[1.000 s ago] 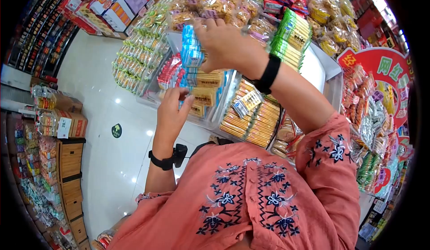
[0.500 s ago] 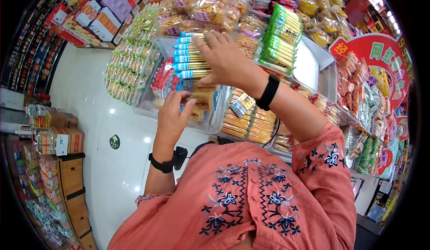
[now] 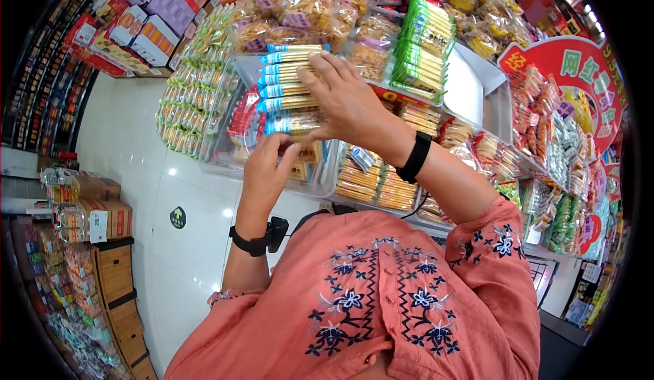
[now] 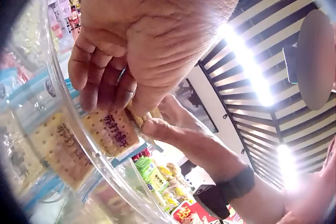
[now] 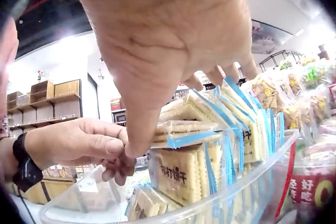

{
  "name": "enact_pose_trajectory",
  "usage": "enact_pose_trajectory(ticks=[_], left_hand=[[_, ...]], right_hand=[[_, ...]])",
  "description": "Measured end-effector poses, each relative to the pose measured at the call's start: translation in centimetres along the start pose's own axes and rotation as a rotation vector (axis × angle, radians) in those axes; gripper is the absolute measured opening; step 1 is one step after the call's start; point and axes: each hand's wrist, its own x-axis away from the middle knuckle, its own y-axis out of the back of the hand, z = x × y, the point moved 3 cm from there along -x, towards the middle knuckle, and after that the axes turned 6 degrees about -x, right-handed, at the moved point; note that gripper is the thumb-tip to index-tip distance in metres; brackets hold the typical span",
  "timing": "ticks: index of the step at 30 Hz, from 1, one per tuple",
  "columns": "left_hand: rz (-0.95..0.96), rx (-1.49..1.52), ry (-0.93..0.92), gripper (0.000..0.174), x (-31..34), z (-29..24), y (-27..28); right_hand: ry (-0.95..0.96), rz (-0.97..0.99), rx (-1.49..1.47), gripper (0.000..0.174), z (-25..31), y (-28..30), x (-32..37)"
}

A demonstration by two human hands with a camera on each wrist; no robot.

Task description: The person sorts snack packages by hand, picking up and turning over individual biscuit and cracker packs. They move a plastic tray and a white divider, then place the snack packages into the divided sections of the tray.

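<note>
My right hand (image 3: 354, 104) spans a row of cracker packs with blue-and-clear wrappers (image 3: 276, 88), fingers over their far part and thumb at the near end. In the right wrist view the packs (image 5: 181, 174) stand close together and some lean under the palm. My left hand (image 3: 266, 176) is at the near side of the row, fingers bent and thumb apart, fingertips against the packs. The left wrist view has cracker packs (image 4: 113, 129) beside its fingertips. A clear plastic bin (image 3: 325, 184) holds the packs; red packs (image 3: 244, 118) lie at its left.
Green-wrapped packs (image 3: 421, 50) and bagged snacks (image 3: 306, 5) are beyond the bin. A white tray surface (image 3: 463, 92) shows at the right. Bundled stick-shaped snacks (image 3: 397, 191) lie right of the bin. Cartons (image 3: 105, 220) and wooden drawers (image 3: 114, 271) stand left across the floor.
The blue packs, bunched upright under my right hand a second ago, now spread in a row towards the near side, covering more of the lower packs. My left hand has barely moved.
</note>
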Motion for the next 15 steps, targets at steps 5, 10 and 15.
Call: enact_pose_trajectory(ticks=[5, 10, 15], left_hand=[[-0.057, 0.014, 0.007, 0.020, -0.4, 0.0, -0.4], [0.011, -0.049, 0.061, 0.020, -0.7, 0.6, -0.2], [0.067, -0.028, 0.032, 0.019, 0.1, 0.8, -0.1]], right_hand=[[-0.043, -0.004, -0.002, 0.116, -0.4, -0.6, 0.5], [-0.035, -0.027, 0.007, 0.114, -0.3, -0.9, 0.8], [-0.028, -0.126, -0.061, 0.096, -0.3, 1.1, 2.2]])
